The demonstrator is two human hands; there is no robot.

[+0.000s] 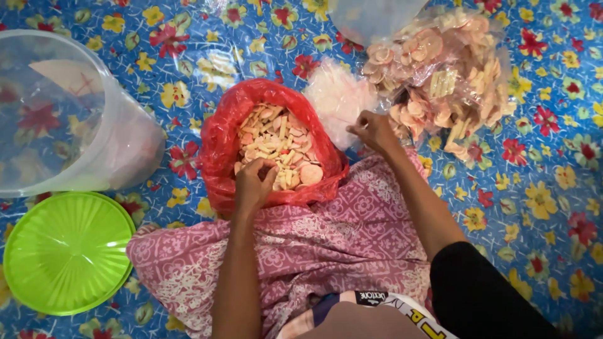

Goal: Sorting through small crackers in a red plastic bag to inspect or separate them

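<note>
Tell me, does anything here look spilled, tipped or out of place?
Only the clear plastic tub, which lies tipped on its side with its green lid off beside it. No crackers are spilled: they sit inside the red bag, where the left hand reaches, and in sealed clear packets.

Single head cam, looking steeply down from above lap, close range; blue floral plastic floor mat (540, 207) fills frame.

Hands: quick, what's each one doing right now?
Left hand: closed over crackers in the red bag.
Right hand: pinching a small clear bag.
</note>
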